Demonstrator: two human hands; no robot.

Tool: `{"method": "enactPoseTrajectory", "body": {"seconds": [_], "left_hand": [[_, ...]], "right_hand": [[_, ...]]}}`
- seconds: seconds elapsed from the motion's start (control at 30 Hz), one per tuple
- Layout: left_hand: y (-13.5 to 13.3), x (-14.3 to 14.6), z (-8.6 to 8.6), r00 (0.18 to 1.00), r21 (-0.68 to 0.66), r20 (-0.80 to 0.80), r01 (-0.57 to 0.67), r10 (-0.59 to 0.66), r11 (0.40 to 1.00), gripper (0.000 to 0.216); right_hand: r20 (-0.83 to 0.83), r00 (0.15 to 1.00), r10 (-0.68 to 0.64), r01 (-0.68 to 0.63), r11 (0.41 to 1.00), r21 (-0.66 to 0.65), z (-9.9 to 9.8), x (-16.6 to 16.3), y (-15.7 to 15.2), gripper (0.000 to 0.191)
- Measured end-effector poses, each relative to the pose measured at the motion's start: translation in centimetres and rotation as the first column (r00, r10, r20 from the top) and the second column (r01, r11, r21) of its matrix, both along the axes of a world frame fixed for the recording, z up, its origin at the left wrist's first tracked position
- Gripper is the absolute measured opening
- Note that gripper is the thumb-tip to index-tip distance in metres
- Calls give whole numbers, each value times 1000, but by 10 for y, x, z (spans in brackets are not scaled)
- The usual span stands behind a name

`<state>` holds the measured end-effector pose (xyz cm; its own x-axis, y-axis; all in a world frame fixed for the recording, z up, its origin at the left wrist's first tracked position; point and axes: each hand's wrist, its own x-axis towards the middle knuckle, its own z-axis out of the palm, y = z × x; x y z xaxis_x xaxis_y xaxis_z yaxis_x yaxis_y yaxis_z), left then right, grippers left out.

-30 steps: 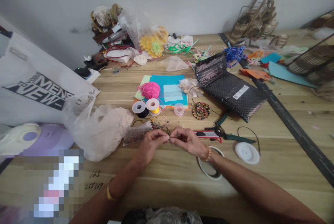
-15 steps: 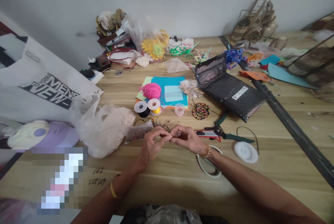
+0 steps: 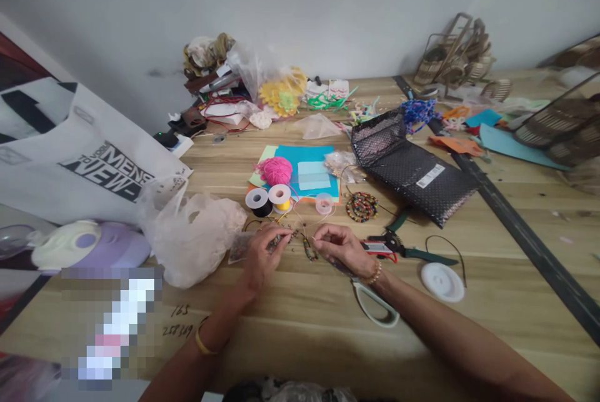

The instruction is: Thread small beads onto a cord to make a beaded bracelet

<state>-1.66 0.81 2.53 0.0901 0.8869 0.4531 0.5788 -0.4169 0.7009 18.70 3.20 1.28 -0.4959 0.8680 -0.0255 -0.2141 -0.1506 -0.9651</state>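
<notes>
My right hand (image 3: 343, 249) is closed in a pinch, with a pale bit of thread (image 3: 314, 239) at its fingertips. Beside those fingertips is a short strand of coloured beads (image 3: 308, 248). My left hand (image 3: 265, 256) is also pinched, near loose beads (image 3: 294, 233); anything between its fingers is too small to make out. It partly covers a clear bag of beads (image 3: 239, 247). Under my right wrist lie pale-handled scissors (image 3: 375, 308), their blades mostly hidden. A coiled strand of multicoloured beads (image 3: 362, 207) rests beyond my right hand.
Thread spools, black (image 3: 259, 202) and yellow (image 3: 280, 199), stand before pink yarn (image 3: 276, 170). A clear spool (image 3: 324, 204) is nearby. At right are a red cutter (image 3: 380, 248), green-handled pliers (image 3: 398, 241), a white spool (image 3: 443, 282) and a black bubble mailer (image 3: 412, 164). A plastic bag (image 3: 187, 239) sits left.
My hands were together at the fingertips and have parted, the left moving left and the right slightly right. The beaded strand and loose beads between them now show. The view has shifted slightly.
</notes>
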Motion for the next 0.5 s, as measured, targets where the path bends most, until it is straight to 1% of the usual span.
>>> {"method": "enactPoseTrajectory", "body": {"seconds": [0.17, 0.3, 0.43, 0.5], "left_hand": [[6, -10, -9, 989, 17, -144, 38, -36, 999, 11], [7, -12, -13, 972, -17, -219, 82, -84, 996, 11], [6, -10, -14, 946, -65, -276, 159, -171, 985, 9], [5, -10, -15, 931, -87, -300, 189, -207, 978, 9]], "right_hand": [[15, 1000, 2, -1, 998, -63, 0, -1, 0, 31], [20, 1000, -2, 3, 997, -71, 0, 0, 0, 30], [17, 1000, -6, 7, 998, -67, 2, 1, 1, 27], [18, 1000, 17, -15, 997, -80, 3, 2, 1, 27]]}}
